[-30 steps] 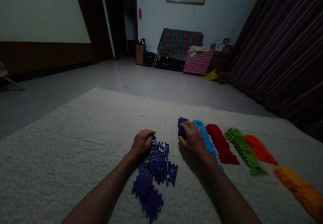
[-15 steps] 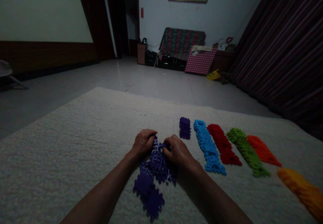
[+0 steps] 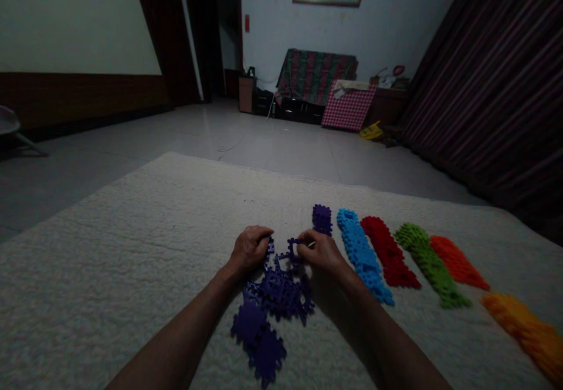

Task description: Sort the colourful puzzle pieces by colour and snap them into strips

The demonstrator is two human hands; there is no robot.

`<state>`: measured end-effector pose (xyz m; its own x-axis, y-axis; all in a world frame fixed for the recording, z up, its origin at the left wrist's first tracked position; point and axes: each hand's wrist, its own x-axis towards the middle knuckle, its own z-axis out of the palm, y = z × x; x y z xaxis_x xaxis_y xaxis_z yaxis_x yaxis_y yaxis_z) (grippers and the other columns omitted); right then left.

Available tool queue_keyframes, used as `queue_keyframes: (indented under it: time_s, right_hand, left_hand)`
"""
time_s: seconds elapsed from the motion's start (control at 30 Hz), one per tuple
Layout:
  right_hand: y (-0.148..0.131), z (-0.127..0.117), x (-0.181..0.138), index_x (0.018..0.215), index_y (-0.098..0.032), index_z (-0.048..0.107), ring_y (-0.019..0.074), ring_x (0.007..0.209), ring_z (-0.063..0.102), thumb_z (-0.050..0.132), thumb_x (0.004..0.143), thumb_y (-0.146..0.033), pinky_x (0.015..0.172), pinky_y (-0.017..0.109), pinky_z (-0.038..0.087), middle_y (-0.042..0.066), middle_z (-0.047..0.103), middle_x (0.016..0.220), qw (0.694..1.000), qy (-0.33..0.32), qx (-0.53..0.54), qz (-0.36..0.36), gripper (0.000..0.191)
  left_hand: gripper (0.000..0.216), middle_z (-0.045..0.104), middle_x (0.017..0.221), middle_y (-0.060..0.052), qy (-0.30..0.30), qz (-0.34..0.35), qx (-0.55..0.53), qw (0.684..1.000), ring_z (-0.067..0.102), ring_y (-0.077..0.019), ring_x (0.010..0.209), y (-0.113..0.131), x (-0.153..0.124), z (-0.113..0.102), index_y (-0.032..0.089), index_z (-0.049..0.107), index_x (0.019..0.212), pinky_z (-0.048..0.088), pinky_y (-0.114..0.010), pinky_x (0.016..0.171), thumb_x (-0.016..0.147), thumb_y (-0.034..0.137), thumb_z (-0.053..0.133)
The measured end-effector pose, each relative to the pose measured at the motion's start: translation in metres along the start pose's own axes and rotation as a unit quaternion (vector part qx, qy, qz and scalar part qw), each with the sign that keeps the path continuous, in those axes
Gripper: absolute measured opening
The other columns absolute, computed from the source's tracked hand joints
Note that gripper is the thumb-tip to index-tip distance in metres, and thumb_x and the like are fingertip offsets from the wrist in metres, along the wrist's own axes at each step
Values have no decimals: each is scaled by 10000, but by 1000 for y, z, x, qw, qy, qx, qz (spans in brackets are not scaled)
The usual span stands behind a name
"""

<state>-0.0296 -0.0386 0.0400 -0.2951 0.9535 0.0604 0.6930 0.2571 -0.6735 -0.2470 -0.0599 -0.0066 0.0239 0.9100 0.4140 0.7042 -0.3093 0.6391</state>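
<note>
My left hand (image 3: 250, 249) is closed on a small purple interlocking tile (image 3: 270, 244), most of it hidden by the fingers. Between the thumb and fingers of my right hand (image 3: 322, 254) is a purple open-frame interlocking piece (image 3: 292, 247), tilted up above the heap. Below and between both hands lies a loose heap of purple notched pieces (image 3: 277, 289), some of them square frames. Solid purple tiles (image 3: 266, 355) lie at its near end. Just beyond my right hand is a short purple row of tiles (image 3: 322, 217), its near end partly covered by that hand.
Right of the heap lie rows of interlocking pieces: blue (image 3: 361, 252), red (image 3: 389, 252), green (image 3: 433, 265), orange (image 3: 457, 261) and yellow-orange (image 3: 523, 331). All rest on a pale quilted mat (image 3: 132, 249). Tiled floor (image 3: 281, 143) stretches beyond to a covered cabinet (image 3: 314, 79).
My right hand has moved right and away from the heap, drawing a purple frame piece up with it. The heap has spread slightly. My left hand has stayed nearly still.
</note>
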Motion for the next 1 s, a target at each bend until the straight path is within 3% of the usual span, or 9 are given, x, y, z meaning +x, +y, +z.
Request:
queue_keyframes:
  time_s: [0.13, 0.23, 0.33, 0.53, 0.7, 0.87, 1.0]
  right_hand:
    - [9, -12, 1, 852, -179, 689, 185, 766, 629, 603, 770, -160, 677, 256, 408, 58, 713, 827, 985, 58, -164, -15, 120]
    - [15, -20, -2, 817, -173, 692, 185, 729, 605, 584, 780, -152, 638, 264, 365, 67, 695, 778, 973, 20, -231, 5, 117]
    - [25, -27, -6, 793, -181, 690, 178, 716, 594, 586, 787, -156, 639, 262, 374, 65, 681, 783, 971, -18, -238, -14, 107]
    - [31, -40, -11, 1136, -190, 653, 231, 1050, 612, 655, 747, -133, 888, 305, 454, 96, 656, 1142, 968, -93, -206, -113, 394]
    - [16, -35, -19, 1109, -219, 631, 216, 1024, 605, 655, 713, -75, 867, 293, 449, 68, 628, 1120, 961, -137, -218, -102, 422]
    - [12, -35, -17, 1107, -213, 622, 210, 972, 606, 680, 723, -106, 824, 285, 451, 75, 611, 1094, 959, -118, -237, -98, 403]
    - [26, -44, -8, 1232, -186, 581, 250, 1072, 585, 641, 785, -147, 917, 336, 454, 120, 602, 1176, 958, -34, -259, -118, 453]
  left_hand:
    - [280, 771, 991, -50, 8, 6, 1, 1000, 690, -201, 969, -3, -1, 2, 214, 763, 984, 551, -382, 933, 818, 109, 564]
    - [283, 773, 990, -47, 10, 5, 1, 1000, 687, -200, 976, -4, -1, 3, 215, 761, 986, 547, -380, 936, 818, 114, 557]
    - [282, 773, 994, -55, 8, 4, 3, 1000, 687, -207, 981, -4, -1, 4, 209, 763, 984, 545, -380, 936, 821, 123, 550]
    - [285, 773, 978, -36, 13, 4, 4, 1000, 685, -201, 975, -5, -1, 5, 230, 761, 972, 548, -375, 929, 811, 131, 549]
    - [275, 774, 999, -49, 9, 5, 0, 1000, 688, -204, 980, -4, -1, 3, 220, 760, 979, 548, -376, 931, 820, 142, 549]
    - [277, 774, 991, -48, 12, 1, -2, 1000, 688, -205, 972, -4, -2, 4, 226, 760, 975, 546, -385, 929, 819, 137, 549]
    - [279, 774, 1003, -43, 10, 3, -2, 1000, 685, -205, 990, -5, -1, 4, 229, 759, 980, 541, -385, 936, 816, 135, 554]
